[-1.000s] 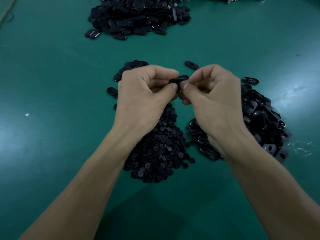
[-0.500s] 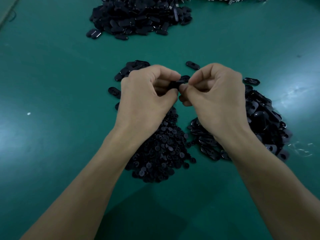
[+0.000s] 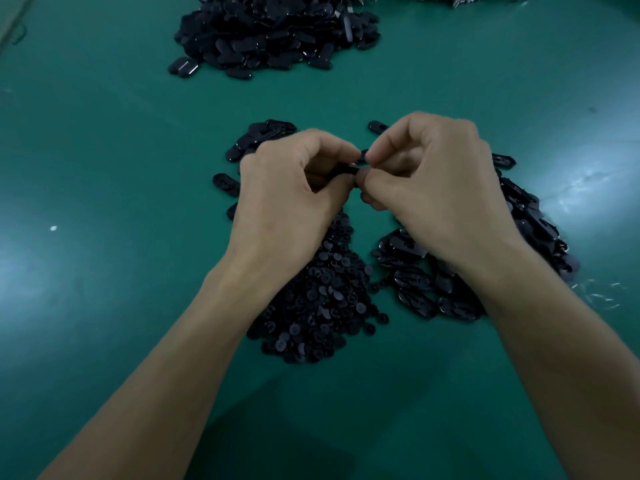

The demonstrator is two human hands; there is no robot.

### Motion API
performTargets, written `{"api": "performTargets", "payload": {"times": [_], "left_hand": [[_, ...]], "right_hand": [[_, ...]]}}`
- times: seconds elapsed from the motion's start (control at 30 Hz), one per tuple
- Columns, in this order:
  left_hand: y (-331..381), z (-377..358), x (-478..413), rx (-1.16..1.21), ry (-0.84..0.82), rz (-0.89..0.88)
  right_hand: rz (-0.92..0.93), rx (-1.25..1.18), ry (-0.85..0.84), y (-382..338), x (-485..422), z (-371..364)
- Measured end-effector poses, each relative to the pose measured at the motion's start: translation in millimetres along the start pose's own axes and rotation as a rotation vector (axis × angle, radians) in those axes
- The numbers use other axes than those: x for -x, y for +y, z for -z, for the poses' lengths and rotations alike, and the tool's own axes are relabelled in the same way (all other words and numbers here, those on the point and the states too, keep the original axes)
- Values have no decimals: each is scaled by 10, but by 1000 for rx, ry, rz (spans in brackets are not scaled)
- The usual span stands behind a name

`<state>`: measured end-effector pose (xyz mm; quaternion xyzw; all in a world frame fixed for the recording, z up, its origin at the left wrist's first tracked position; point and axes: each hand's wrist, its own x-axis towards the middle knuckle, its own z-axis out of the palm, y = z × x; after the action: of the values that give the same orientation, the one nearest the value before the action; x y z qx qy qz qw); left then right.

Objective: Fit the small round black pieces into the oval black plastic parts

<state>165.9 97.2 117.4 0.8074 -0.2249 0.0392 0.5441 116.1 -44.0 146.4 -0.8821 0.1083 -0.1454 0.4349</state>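
My left hand [image 3: 294,192] and my right hand [image 3: 440,188] meet fingertip to fingertip above the green table, both pinching one oval black part [image 3: 353,166]. Most of that part is hidden by the fingers, and I cannot see whether a round piece sits in it. Under my left wrist lies a heap of small round black pieces [image 3: 318,306]. Below my right hand spreads a heap of oval black parts [image 3: 526,220].
A large pile of black oval parts [image 3: 277,32] lies at the far edge of the green table [image 3: 104,150]. A few loose oval parts [image 3: 263,135] sit just beyond my left hand. Small pale scraps [image 3: 599,292] lie at the right.
My hands have stayed together on the same part. The fingertips have drawn closer over it, so less of the part shows now.
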Motion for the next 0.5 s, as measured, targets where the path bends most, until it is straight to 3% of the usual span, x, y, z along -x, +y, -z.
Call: {"api": "performTargets", "payload": {"times": [0.3, 0.5], "left_hand": [[1, 40, -23, 252, -27, 150], [11, 65, -48, 553, -66, 278]], "right_hand": [[64, -103, -68, 136, -30, 16], [3, -508, -89, 245, -1, 13]]}}
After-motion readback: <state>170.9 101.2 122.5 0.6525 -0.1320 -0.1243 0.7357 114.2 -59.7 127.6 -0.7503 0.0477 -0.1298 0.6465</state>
